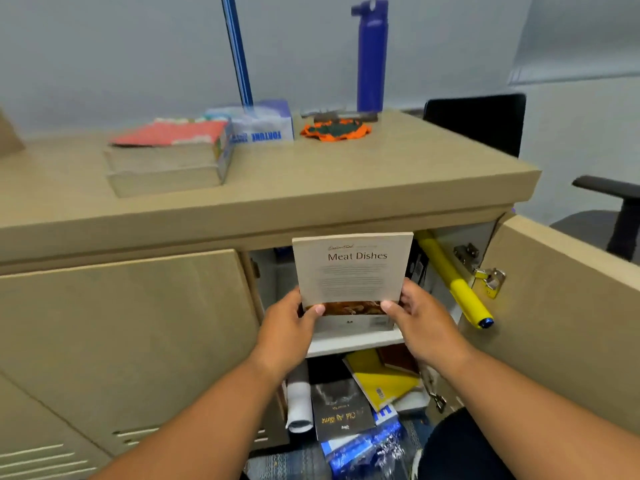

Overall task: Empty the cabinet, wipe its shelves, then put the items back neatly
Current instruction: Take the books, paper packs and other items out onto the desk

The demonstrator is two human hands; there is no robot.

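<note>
A beige "Meat Dishes" book [353, 268] stands upright in front of the open cabinet's upper shelf [353, 341]. My left hand [294, 320] grips its lower left corner and my right hand [415, 317] grips its lower right corner. On the lower shelf lie a dark book [341, 410], a yellow book [381, 379] and a rolled white paper [298, 400]. A yellow tube [453, 278] leans inside the cabinet at the right. On the countertop [346, 181] sit stacked books [169, 154] and an orange-green cloth [336, 129].
The cabinet door [561, 299] stands open at the right; the left door [121, 341] is closed. A tissue box [263, 123] and blue bottle [372, 57] stand on the counter. A shiny blue packet [363, 445] lies on the floor. An office chair [609, 216] is at the right.
</note>
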